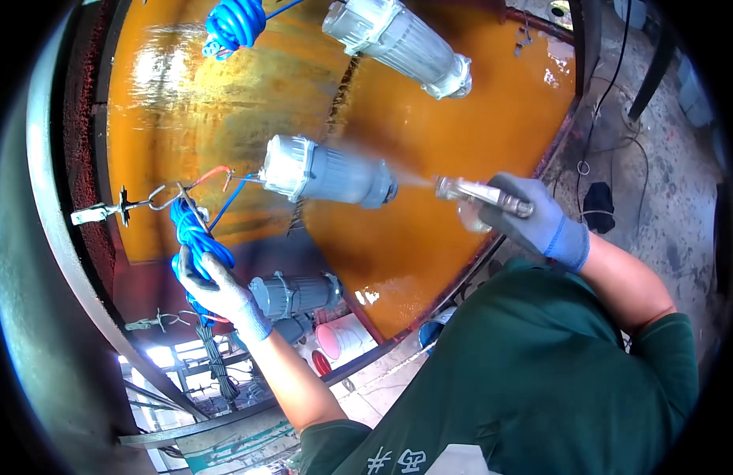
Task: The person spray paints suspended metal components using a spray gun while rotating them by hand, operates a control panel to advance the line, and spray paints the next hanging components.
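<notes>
Grey ribbed cylindrical pump body with a whitish end cap point(331, 172) sits just left of the centre of my view, its capped end toward nine o'clock and its darker end toward three. At its three o'clock, apart from it, is my metal spray gun point(484, 195), its nozzle giving off pale mist that reaches the darker end. My gloved right hand point(537, 218) is closed round the gun; some fingers are hidden. At eight o'clock is a bright blue coiled cable point(194, 229), one strand running up to the capped end. My gloved left hand point(216, 289) has its fingers curled round the coil's lower part. Similar bodies lie at one o'clock point(398, 47) and between six and seven point(295, 294). Behind stands a glossy orange-coated surface point(461, 134).
</notes>
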Tool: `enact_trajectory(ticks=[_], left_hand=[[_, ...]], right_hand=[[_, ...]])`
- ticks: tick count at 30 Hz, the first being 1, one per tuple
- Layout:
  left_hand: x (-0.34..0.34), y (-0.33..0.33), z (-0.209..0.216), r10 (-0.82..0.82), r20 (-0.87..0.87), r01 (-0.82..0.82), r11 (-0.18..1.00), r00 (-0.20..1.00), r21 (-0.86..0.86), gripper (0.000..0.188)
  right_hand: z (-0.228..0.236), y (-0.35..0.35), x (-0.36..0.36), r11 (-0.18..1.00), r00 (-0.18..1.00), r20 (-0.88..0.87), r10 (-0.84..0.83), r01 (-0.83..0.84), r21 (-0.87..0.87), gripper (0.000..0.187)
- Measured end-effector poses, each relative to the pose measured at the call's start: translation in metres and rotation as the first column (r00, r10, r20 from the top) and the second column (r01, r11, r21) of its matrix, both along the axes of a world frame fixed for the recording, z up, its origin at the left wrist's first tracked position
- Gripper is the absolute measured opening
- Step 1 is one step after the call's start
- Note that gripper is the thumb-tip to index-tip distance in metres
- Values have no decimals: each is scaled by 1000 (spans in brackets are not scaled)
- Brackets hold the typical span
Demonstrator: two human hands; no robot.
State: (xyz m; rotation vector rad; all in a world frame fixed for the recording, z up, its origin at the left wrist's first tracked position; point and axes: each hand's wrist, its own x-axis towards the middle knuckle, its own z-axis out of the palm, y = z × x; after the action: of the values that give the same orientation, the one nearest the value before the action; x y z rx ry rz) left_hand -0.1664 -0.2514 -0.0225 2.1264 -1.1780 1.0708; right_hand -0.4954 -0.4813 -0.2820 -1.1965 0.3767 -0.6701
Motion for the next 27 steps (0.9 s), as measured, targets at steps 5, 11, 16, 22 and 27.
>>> enact_trajectory(ticks=[5, 11, 16, 22, 27], left_hand=[[3, 1, 0, -22, -13, 21, 1000, 1000, -15, 41], [1, 6, -1, -12, -32, 11, 999, 999, -33, 46], [7, 5, 0, -26, 5, 26, 1000, 1000, -17, 51], [1, 13, 3, -61, -110, 53, 996, 992, -76, 49], [16, 28, 9, -160, -193, 140, 984, 968, -113, 42]], right_hand=[[-18, 4, -3, 970, 976, -57, 209, -214, -115, 17], [-24, -3, -9, 961, 974, -139, 181, -206, -187, 20], [-53, 5, 3, 965, 971, -80, 227, -235, -119, 21], [-62, -3, 6, 933, 938, -31, 346, -347, -96, 22], [-74, -8, 20, 989, 992, -61, 107, -100, 112, 25]])
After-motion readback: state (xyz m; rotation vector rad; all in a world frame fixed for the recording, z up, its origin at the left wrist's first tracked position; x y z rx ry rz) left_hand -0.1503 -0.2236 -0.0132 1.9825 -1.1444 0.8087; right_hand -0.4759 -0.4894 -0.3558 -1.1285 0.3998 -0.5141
